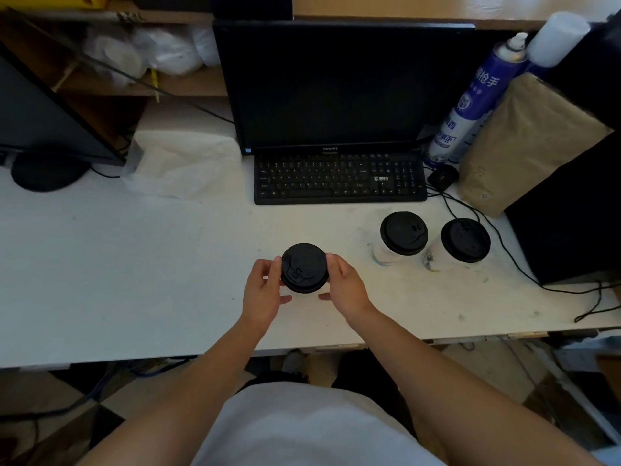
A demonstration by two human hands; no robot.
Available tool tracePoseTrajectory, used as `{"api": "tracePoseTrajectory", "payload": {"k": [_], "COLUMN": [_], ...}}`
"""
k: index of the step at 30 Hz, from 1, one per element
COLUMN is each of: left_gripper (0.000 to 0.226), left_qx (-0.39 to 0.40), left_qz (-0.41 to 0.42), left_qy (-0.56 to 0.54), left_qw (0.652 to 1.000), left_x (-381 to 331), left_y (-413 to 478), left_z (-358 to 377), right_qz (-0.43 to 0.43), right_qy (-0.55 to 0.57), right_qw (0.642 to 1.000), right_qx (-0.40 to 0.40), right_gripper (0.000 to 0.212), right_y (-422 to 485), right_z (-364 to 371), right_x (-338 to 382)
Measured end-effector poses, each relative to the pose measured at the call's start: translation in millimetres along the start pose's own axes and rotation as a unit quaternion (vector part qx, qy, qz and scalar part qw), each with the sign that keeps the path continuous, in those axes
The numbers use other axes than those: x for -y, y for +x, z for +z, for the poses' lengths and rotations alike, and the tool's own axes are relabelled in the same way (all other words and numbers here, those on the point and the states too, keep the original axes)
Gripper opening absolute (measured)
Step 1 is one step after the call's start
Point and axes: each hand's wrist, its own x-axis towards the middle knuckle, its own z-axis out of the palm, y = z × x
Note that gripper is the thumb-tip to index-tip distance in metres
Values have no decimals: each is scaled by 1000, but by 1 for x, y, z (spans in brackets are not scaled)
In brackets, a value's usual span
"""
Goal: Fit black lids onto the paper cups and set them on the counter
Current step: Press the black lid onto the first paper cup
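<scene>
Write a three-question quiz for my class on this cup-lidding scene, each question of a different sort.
1. True or false: the cup between the left hand and the right hand has no lid yet.
2. How many other lidded cups stand on the counter?
3. Whose fingers touch the held cup's lid? A left hand only; B right hand only; C both hands.
Key: 1 false; 2 two; 3 C.

Left hand (265, 290), right hand (344, 287) grip black lid (304, 268) on counter (134, 264); two lidded cups (403, 237) right.
</scene>
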Motion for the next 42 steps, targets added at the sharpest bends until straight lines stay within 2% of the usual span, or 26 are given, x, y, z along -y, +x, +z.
{"api": "tracePoseTrajectory", "payload": {"k": [9,15,21,24,27,30,33,35,39,42], "left_gripper": [13,7,26,28,27,27,32,35,37,40], "left_qx": [18,22,26,48,63,47,20,14,2,9], "left_qz": [113,154,206,229,183,97,12,-25,-68,-96], "left_qy": [99,124,184,184,151,70,-30,-58,-89,-97], "left_qw": [988,980,961,955,969,992,999,998,994,991], "left_x": [-3,-8,-10,-12,-12,-9,-11,-14,-24,-30], "left_y": [7,5,9,10,6,0,-4,-6,-5,1], "left_z": [-8,-9,-13,-14,-11,-8,-4,-3,-3,-6], "right_qz": [-45,-104,-138,-154,-125,-41,13,13,-45,-71], "right_qy": [-84,-130,-179,-200,-149,38,170,173,74,11], "right_qw": [995,986,974,967,981,998,984,981,988,988], "right_qx": [-23,-28,-22,-19,-13,23,59,87,129,135], "right_gripper": [40,37,35,36,34,31,33,39,67,75], "right_y": [3,4,5,5,6,2,-4,-7,-10,-8], "right_z": [2,0,-3,-5,-3,-3,-6,-5,-5,-6], "right_x": [0,0,1,1,3,1,-4,-9,-11,-5]}}
